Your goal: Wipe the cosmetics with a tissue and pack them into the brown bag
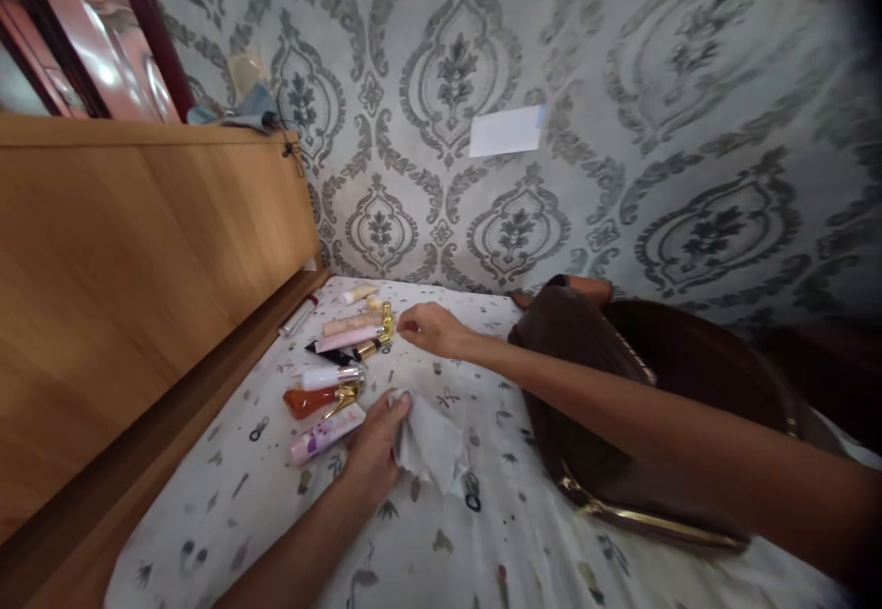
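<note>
Left hand (pixel 376 444): resting low on the bed sheet (pixel 427 554), fingers closed on the edge of a white tissue (pixel 431 448). The tissue lies crumpled on the sheet, spreading to the right of the hand.

Right hand (pixel 431 329): reaching across from the right, fingertips pinched together just beside a small gold-capped bottle (pixel 386 322) at the far end of the row of cosmetics. Whether the fingers actually grip it cannot be told.

Row of cosmetics, lying on the sheet to the left of both hands, from near to far:
- pink tube with a floral print (pixel 323 433), touching the left hand's thumb side;
- orange bottle with a gold pump (pixel 313 400), just beyond it;
- white tube with a silver cap (pixel 331 376);
- black pencil-like stick (pixel 329 353);
- pink tube (pixel 346 338) and a peach tube (pixel 350 323), side by side;
- gold lipstick case (pixel 368 349), beside the pink tube;
- cream-coloured tube (pixel 358 294), farthest along;
- slim stick with a red end (pixel 299 315), apart from the rest, at the foot of the wooden board.

Brown handbag (pixel 593 389): lying on the sheet to the right, with gold trim along its lower edge, partly under the right forearm.

Wooden headboard (pixel 138 269): along the left side of the bed, with a few small items on its top ledge, too blurred to name.

Wall (pixel 689 131): grey patterned wallpaper, with a white slip of paper (pixel 506 129) stuck to it.
</note>
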Motion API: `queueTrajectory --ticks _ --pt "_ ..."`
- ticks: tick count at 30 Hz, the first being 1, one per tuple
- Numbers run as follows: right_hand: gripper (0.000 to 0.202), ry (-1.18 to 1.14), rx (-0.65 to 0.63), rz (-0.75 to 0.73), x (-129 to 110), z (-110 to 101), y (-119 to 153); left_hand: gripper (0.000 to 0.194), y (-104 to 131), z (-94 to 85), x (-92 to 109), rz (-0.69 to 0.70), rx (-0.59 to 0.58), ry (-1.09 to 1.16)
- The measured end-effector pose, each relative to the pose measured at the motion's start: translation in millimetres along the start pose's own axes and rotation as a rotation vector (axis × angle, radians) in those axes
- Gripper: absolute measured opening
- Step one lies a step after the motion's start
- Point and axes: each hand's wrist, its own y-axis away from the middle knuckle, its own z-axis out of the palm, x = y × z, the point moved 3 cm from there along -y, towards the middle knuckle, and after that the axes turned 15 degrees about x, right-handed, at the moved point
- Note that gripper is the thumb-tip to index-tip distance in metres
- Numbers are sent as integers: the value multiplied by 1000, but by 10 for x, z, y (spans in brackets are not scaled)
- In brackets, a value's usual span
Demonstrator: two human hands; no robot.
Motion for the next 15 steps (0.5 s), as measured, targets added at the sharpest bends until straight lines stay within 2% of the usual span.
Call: queueTrajectory --ticks 3,6,11,15 --pt "26 53 61 67 -8 222 -403 52 -27 -28 -30 19 -42 -33" --pt "31 115 69 145 25 439 -835 46 -50 -46 -71 24 -65 -42" --pt "28 166 -101 180 99 879 -1438 36 -91 -58 -44 10 -47 -70" --pt "28 179 -232 152 130 1179 -1715 33 -170 -83 -34 11 -30 -127"
